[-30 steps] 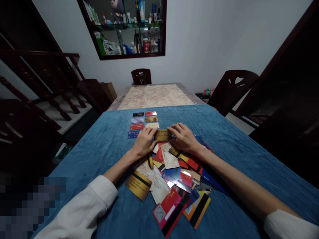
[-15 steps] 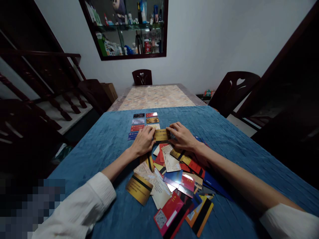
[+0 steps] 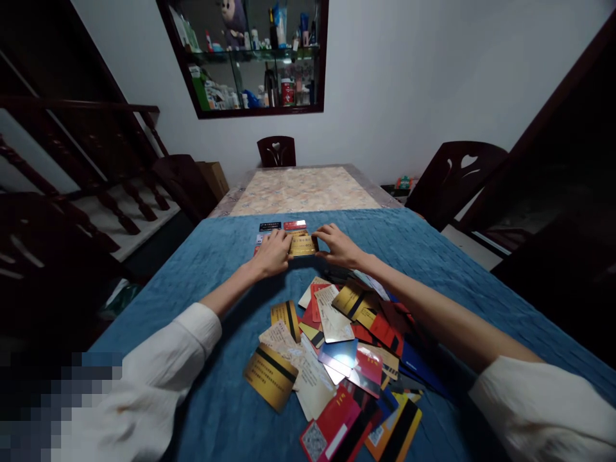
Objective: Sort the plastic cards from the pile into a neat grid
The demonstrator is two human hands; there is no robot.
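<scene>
A gold plastic card [image 3: 303, 245] is held by its two short ends between my hands, above the far part of the blue cloth. My left hand [image 3: 273, 251] pinches its left end and covers part of the laid-out cards below. At the right end, the thumb and fingers of my right hand [image 3: 338, 246] close on it. Beyond my hands lie a black card [image 3: 270, 226] and a red card [image 3: 294, 225], side by side at the top of two columns. Nearer to me spreads a loose, overlapping pile of cards [image 3: 332, 314] in gold, red, white and blue.
The blue cloth [image 3: 202, 359] covers the near part of the table, with a patterned tabletop [image 3: 308, 186] beyond. Dark wooden chairs stand at the far end [image 3: 276, 153], left and right [image 3: 459, 173]. A glass-shelved cabinet [image 3: 255, 112] is set in the wall.
Both hands have moved away from me and slightly left with the gold card, from the pile's far edge to over the laid-out columns. My left hand now hides more of those cards.
</scene>
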